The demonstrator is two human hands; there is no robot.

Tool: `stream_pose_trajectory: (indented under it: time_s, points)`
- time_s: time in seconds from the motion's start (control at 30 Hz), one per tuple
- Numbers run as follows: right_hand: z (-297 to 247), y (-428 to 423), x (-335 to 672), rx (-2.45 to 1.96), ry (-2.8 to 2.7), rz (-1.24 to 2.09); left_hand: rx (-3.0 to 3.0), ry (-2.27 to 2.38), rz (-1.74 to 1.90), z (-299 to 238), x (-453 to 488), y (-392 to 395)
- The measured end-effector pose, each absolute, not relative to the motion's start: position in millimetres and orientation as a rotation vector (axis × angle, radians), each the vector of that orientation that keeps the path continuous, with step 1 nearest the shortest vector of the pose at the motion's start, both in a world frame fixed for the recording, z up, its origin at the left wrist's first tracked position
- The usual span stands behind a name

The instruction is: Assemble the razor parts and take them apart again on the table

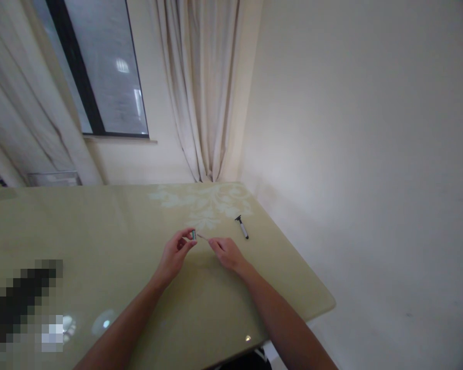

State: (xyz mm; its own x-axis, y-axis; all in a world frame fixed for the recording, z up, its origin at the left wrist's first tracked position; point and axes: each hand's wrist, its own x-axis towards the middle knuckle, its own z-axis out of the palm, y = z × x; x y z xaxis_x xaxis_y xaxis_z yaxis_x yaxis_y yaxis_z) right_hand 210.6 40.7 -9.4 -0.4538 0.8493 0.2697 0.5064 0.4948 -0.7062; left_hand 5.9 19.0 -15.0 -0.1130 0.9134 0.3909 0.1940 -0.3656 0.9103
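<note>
Both forearms show bare along their whole visible length, from the frame edge at 7 and 5 o'clock to the wrists. The left grip (176, 253) and right grip (224, 252) are bare too, with slim fingers. At 6 o'clock a dark, pale-striped patch (255, 358) is too small to identify.

pale stick (202, 237), maybe teal item (193, 235)

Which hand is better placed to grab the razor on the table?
Probably the right hand: it lies nearer the razor, though it pinches a thin stick. Left hand holds a green piece.
</note>
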Motion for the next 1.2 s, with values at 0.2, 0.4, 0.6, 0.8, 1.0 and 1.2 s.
stream_pose_trajectory:
  time_s: [0.2,0.4,0.6,0.8,1.0,1.2]
  points:
    - [-8.9,42.1,211.4,-1.074,-2.137,0.711,1.577,1.221,1.526,-14.3,7.7,17.2]
    - [-13.0,50.6,223.1,-1.168,-2.123,0.623,1.551,1.249,1.546,-15.8,6.3,19.9]
    - [-13.0,44.1,214.4,-1.065,-2.156,0.661,1.577,1.230,1.508,-16.3,7.4,18.9]
    - [-10.1,44.6,217.5,-1.168,-2.093,0.599,1.591,1.229,1.523,-12.2,9.7,16.9]
    - [-11.0,43.6,214.5,-1.153,-2.143,0.592,1.608,1.226,1.502,-15.2,10.0,18.3]
    - [-11.1,45.6,218.4,-1.194,-2.140,0.561,1.628,1.230,1.497,-13.1,10.6,17.1]
